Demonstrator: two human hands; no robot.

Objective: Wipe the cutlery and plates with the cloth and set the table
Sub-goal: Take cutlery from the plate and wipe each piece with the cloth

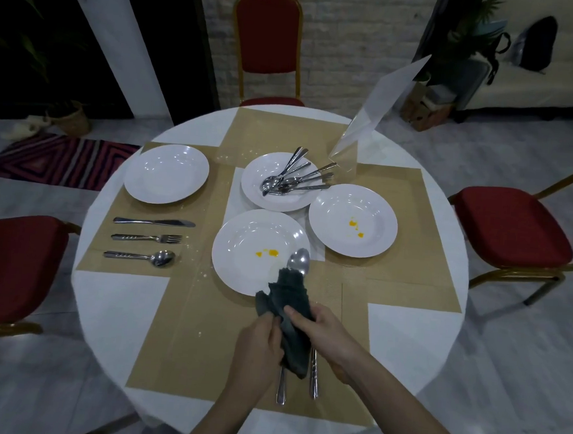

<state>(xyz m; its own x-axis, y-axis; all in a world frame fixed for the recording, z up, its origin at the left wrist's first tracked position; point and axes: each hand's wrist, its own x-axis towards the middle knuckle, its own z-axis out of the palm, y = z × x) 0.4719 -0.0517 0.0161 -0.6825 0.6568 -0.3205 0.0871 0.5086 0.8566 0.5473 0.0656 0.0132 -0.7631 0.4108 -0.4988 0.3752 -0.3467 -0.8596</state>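
From the head view, the round worktop (102,305) carries one finished place: a clean plate (166,173) with a knife (154,222), fork (146,238) and spoon (140,256) laid in a row just nearer the camera than it. Taking the centre plate (272,200) as landmark, it holds a pile of cutlery (294,178), apparently not yet wiped; the plate to its right (353,220) and the plate in front of it (259,252) both show yellow spots, so most of the wiping and three settings seem to remain. In front of that near plate, both hands meet over the mat. The left hand (262,347) grips the dark cloth (288,318), and the right hand (321,331) also curls around the cloth, which wraps a spoon (298,261) whose bowl sticks out over the near plate's rim. Two handles (314,378) lie beneath the hands. Both forearms reach in from the worktop's near edge.
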